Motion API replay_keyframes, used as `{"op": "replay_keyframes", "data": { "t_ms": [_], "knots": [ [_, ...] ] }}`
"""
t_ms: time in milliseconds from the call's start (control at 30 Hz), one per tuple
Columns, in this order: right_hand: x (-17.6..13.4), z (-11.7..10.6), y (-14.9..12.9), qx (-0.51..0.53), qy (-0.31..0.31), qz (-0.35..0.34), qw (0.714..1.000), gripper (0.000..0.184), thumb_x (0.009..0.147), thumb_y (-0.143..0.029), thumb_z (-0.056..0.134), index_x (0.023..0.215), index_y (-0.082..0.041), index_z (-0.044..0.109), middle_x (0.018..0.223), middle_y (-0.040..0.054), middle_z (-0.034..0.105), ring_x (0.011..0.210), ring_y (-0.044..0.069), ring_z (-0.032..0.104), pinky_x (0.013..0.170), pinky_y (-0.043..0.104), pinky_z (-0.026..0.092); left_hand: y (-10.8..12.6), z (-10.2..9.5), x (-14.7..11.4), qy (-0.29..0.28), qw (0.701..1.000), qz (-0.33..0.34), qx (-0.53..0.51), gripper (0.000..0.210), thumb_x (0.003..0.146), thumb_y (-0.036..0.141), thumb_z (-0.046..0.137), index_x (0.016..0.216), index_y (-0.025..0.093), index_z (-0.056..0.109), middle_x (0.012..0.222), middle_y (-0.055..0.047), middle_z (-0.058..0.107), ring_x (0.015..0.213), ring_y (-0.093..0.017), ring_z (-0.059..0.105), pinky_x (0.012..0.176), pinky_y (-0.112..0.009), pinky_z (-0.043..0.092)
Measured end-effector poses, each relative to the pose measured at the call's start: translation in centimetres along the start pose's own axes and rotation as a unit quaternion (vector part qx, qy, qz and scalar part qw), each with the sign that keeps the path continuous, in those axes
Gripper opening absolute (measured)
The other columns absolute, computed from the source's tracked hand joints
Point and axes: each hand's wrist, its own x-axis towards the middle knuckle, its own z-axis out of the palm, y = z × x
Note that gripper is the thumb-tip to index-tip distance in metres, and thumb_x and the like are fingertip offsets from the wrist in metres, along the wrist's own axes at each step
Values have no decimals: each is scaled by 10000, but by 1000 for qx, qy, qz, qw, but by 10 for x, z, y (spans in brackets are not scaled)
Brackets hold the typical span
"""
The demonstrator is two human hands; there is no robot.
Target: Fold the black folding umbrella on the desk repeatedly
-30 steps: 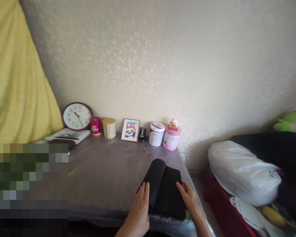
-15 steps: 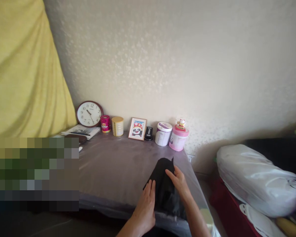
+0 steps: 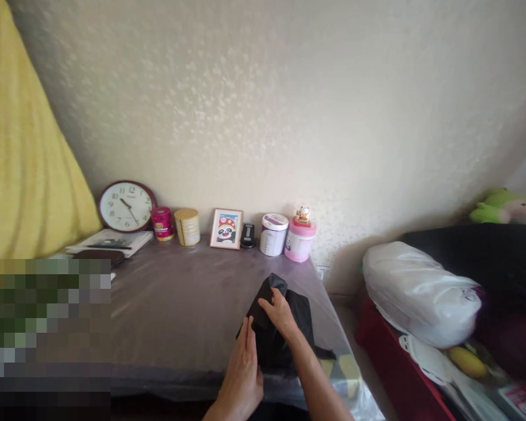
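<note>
A thin black sheet [image 3: 300,310], cloth or plastic, lies partly folded over at the right front of the table. One loose flap spreads to the right, and a corner points toward the table's right edge. My left hand [image 3: 242,368] grips the left side of the folded part, its fingers straight and close together. Higher up, my right hand [image 3: 281,314] is closed on the upper fold, with the thumb on top. The undersides of both hands are hidden, and my right forearm covers part of the sheet.
Along the wall stand a clock [image 3: 128,206], magenta can [image 3: 162,224], yellow-lidded can [image 3: 187,228], panda picture frame [image 3: 226,229], small black object [image 3: 248,235], white-lidded tub [image 3: 273,235] and pink tub [image 3: 298,242] topped by a cat figurine. A white bag [image 3: 414,292] lies beyond the table's right edge.
My right hand has moved left and inward over the sheet, folding its top. A flap now spreads out at the right. The view has turned slightly right.
</note>
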Motion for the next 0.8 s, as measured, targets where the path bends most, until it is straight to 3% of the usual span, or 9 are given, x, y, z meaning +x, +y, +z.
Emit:
{"op": "replay_keyframes", "data": {
  "t_ms": [100,167,267,400,667,800],
  "knots": [
    [-4,-2,-6,-4,-42,18,999,449,762,-356,561,1142,-118,546,830,77,684,841,209,642,742,294,467,6,-6,-3,53,999,-2,2,960,632,-37,373,1381,168,-192,1496,-182,114,1371,-258,149,1059,-472,327],
    [-7,-5,-11,33,-93,3,995,383,816,-404,486,1081,-142,574,736,46,688,758,186,654,713,280,468,13,-15,-4,65,998,-3,22,934,646,-15,390,1404,190,-116,1503,-157,104,1365,-277,177,1045,-497,332],
    [-12,-9,-18,66,-146,-33,986,341,862,-428,401,946,-180,619,736,29,699,671,155,653,661,253,466,19,-29,-3,76,993,50,70,860,656,18,421,1417,212,70,1516,-128,48,1368,-305,154,1038,-521,326],
    [-16,-11,-23,4,-129,-82,988,296,858,-354,416,877,-200,667,836,32,707,768,162,649,695,244,455,16,-33,4,76,983,132,106,716,678,63,443,1357,226,285,1495,-92,192,1364,-279,192,1053,-511,314],
    [-27,-12,-18,71,-152,-119,979,254,833,-258,447,924,-239,684,811,-10,714,788,154,655,738,245,477,8,-28,14,-56,992,56,103,650,641,87,478,1281,177,409,1426,-117,332,1307,-272,331,1067,-459,318],
    [-34,-16,-15,104,-140,-123,977,237,847,-273,463,941,-238,678,828,-7,712,778,147,653,735,246,490,11,-29,13,-79,993,39,85,658,664,24,396,1301,187,393,1405,-95,356,1292,-230,354,1066,-407,327]
  ]
}}
